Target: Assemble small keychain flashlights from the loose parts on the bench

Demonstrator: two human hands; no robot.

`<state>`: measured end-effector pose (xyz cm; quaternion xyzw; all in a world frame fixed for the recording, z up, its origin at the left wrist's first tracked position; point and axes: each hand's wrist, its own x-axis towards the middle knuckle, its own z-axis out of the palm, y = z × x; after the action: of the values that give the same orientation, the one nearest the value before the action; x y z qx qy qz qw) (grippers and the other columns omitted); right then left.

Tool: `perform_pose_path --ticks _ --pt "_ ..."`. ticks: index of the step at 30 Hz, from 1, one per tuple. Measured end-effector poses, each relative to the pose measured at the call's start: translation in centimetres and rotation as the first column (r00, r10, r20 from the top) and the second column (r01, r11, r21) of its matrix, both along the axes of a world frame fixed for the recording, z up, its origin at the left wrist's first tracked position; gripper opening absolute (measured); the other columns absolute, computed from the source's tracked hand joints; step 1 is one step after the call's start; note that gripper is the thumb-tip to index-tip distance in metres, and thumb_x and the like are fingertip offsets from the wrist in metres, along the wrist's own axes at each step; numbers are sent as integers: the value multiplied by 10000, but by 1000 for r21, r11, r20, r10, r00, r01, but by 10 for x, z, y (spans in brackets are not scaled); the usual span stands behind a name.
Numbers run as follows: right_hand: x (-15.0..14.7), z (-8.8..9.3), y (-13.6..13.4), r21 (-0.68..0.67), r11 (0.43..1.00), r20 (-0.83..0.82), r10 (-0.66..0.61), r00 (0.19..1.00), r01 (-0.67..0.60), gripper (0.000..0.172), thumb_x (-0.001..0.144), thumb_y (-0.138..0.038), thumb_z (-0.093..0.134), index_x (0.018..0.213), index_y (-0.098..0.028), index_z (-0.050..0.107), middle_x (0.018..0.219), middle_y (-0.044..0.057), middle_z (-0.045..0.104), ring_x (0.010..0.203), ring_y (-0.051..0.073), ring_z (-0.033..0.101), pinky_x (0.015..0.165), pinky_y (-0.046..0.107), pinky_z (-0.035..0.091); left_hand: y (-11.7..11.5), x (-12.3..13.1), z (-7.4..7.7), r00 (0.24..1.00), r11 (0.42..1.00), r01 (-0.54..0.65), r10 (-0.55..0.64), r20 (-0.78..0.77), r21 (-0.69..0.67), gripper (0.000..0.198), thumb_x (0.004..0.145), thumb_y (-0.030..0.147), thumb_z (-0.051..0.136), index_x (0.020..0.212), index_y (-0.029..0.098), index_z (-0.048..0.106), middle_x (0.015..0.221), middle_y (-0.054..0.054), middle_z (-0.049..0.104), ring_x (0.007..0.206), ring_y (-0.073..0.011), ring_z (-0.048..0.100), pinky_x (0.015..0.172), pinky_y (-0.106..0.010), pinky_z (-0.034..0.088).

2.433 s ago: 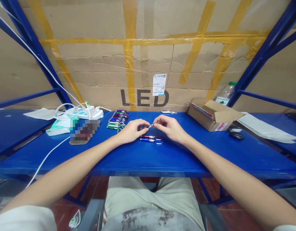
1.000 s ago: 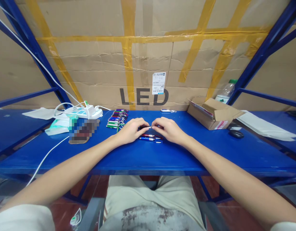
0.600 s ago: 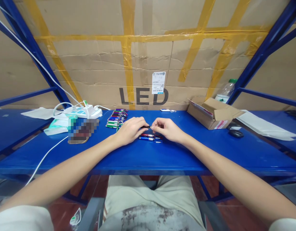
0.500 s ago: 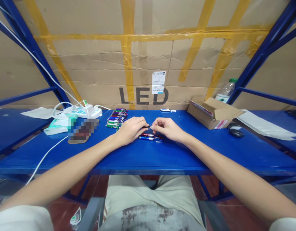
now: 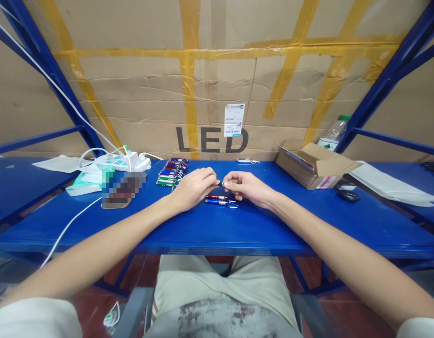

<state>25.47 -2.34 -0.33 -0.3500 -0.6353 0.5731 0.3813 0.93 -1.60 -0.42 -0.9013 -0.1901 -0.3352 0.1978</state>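
Between my hands, over the middle of the blue table, is a small dark and silver item [image 5: 220, 183], mostly covered by fingers. My left hand [image 5: 197, 188] is closed round its left end. The thumb and index finger of my right hand [image 5: 243, 186] pinch the right end. Just below lie a red pen-like torch [image 5: 217, 197] and a blue one [image 5: 217, 203], both with silver clips. Beyond my left hand is a row of several coloured torches [image 5: 167, 173] with clips. A single silver one [image 5: 245, 161] lies near the back edge.
An open cardboard box [image 5: 303, 166] stands back right, with a black mouse [image 5: 348, 195], white paper [image 5: 393, 183] and a bottle [image 5: 333, 134] around it. A white power strip [image 5: 132, 162], cables, a green-white packet [image 5: 85, 183] and a blurred item [image 5: 118, 199] lie left.
My right fingers have shifted slightly on the small item, and less of it shows between the hands. The whole view has moved slightly; the objects on the table lie as before.
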Motion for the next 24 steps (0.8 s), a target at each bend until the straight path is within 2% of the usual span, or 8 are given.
perform_pose_path --ticks 4,9,15,21,24 --pt "-2 -5 3 151 988 56 -45 997 36 407 794 -501 907 926 -199 669 775 -20 677 542 107 545 503 265 449 4 -2 -3 1000 997 -8 7 -21 -72 234 1158 283 487 1005 181 631 1010 -84 682 863 -206 611 826 -341 513" --pt "-2 -12 4 434 896 187 -195 963 97 228 928 -429 759 920 -214 682 784 -12 685 575 145 617 569 298 502 7 -5 -7 1000 983 5 -3 10 -185 176 1138 282 530 1056 179 647 1060 -94 680 958 -224 654 881 -349 544" --pt "1 -13 3 515 856 280 -215 936 42 168 979 -382 676 961 -221 721 850 10 743 654 178 673 664 322 539 6 -5 -8 1000 964 7 1 31 -265 142 1125 274 554 1089 179 653 1094 -99 686 999 -236 673 904 -366 564" --pt "3 -9 0 670 742 332 -285 899 -12 158 1011 -337 641 964 -230 748 940 38 802 833 216 722 774 325 523 5 -5 -7 998 948 28 -8 63 -317 138 1120 293 577 1099 182 656 1099 -93 690 1003 -231 674 897 -359 567" --pt "3 -8 -1 692 722 340 -300 892 -21 160 1017 -327 635 952 -229 744 928 40 802 856 221 726 778 323 512 4 -5 -7 998 949 41 -21 66 -313 145 1125 298 565 1106 186 656 1098 -92 687 1001 -229 670 897 -356 564"
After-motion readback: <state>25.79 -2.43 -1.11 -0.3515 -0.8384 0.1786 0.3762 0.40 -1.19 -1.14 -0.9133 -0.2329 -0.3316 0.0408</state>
